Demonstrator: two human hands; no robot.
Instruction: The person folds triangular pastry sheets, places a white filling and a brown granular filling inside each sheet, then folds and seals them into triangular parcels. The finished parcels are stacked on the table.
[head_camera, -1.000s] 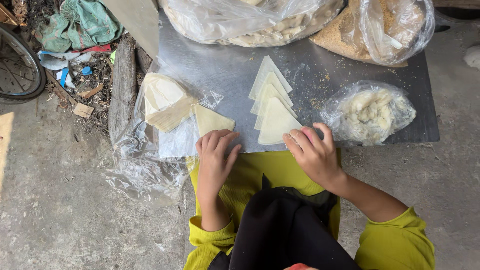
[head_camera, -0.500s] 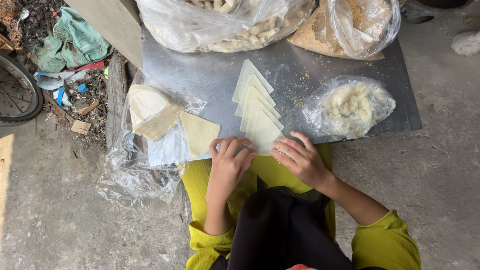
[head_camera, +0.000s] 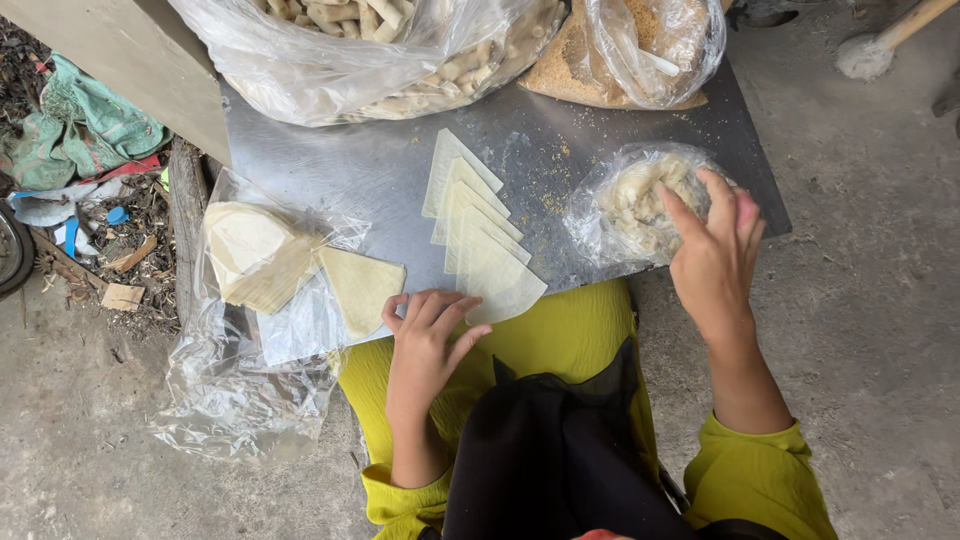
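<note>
Soft, even daylight falls on my grey sheet-metal worktop (head_camera: 330, 165); nothing is dim, and no harsh shadows show. The metal gives a dull sheen, brightest towards its far left part. The big clear plastic bag of pale rolled sticks (head_camera: 370, 50) at the far edge of the worktop catches white glare on its folds, and so does the crumpled clear plastic sheet (head_camera: 240, 390) hanging off the near left corner. Focus is sharp across the worktop; my hands look crisp, without motion blur.
</note>
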